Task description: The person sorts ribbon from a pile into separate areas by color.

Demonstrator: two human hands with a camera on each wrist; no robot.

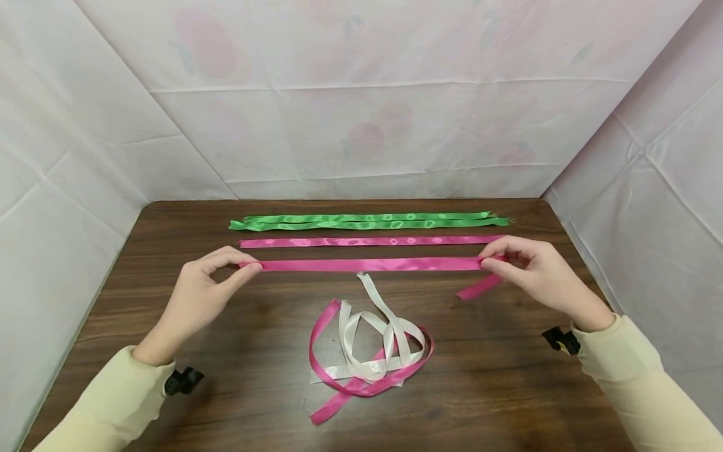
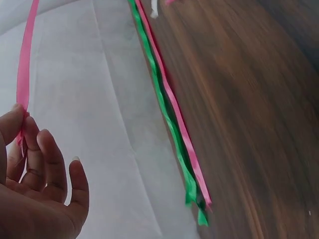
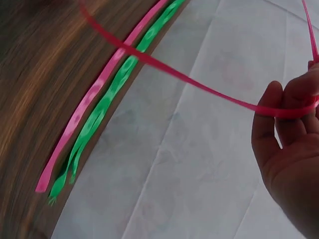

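Note:
A pink ribbon (image 1: 367, 265) is stretched straight between both hands, in front of another pink ribbon on the table. At its left end, the left hand (image 1: 204, 295) pinches it between thumb and fingertips; the left wrist view shows the end of the ribbon (image 2: 25, 69) in that pinch. On the other side the right hand (image 1: 533, 274) pinches the ribbon, and a loose tail hangs past the fingers toward the front. The right wrist view shows the tail (image 3: 199, 85) running across the fingers.
Two green ribbons (image 1: 361, 221) lie side by side near the table's back edge. In front of them lies a straight pink ribbon (image 1: 339, 242). White ribbon (image 1: 353, 342) and pink ribbon (image 1: 314, 345) lie in a loose tangle at the middle front of the brown table (image 1: 480, 389). Pale cloth (image 1: 395, 138) hangs behind.

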